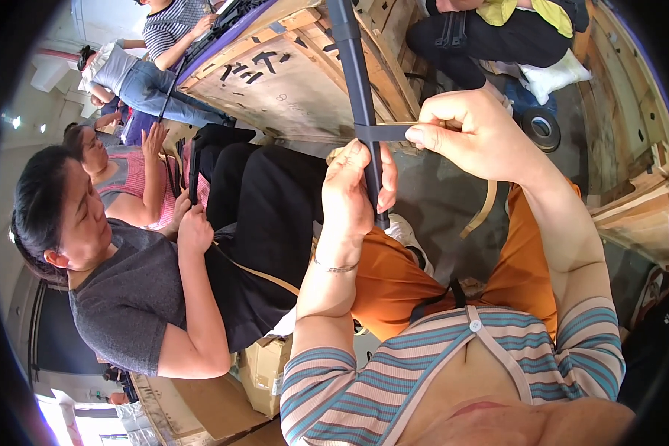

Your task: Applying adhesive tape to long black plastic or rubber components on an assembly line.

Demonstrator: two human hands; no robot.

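A long dark grey bar (354, 70) runs from the top of the view down to my lap. My left hand (353, 195) is closed around its lower end. My right hand (472, 132) pinches the end of a dark strip of tape (383, 132) stretched sideways from the bar, just above my left hand. A tan strip (482, 212) hangs below my right wrist. My orange trousers (394, 279) lie underneath.
A wooden pallet board (290, 78) leans behind the bar. A roll of dark tape (540, 126) lies on the floor at the right, by wooden crates (632, 134). A person in a grey shirt (126, 290) sits close on my left; others sit beyond. Cardboard boxes (264, 368) stand below.
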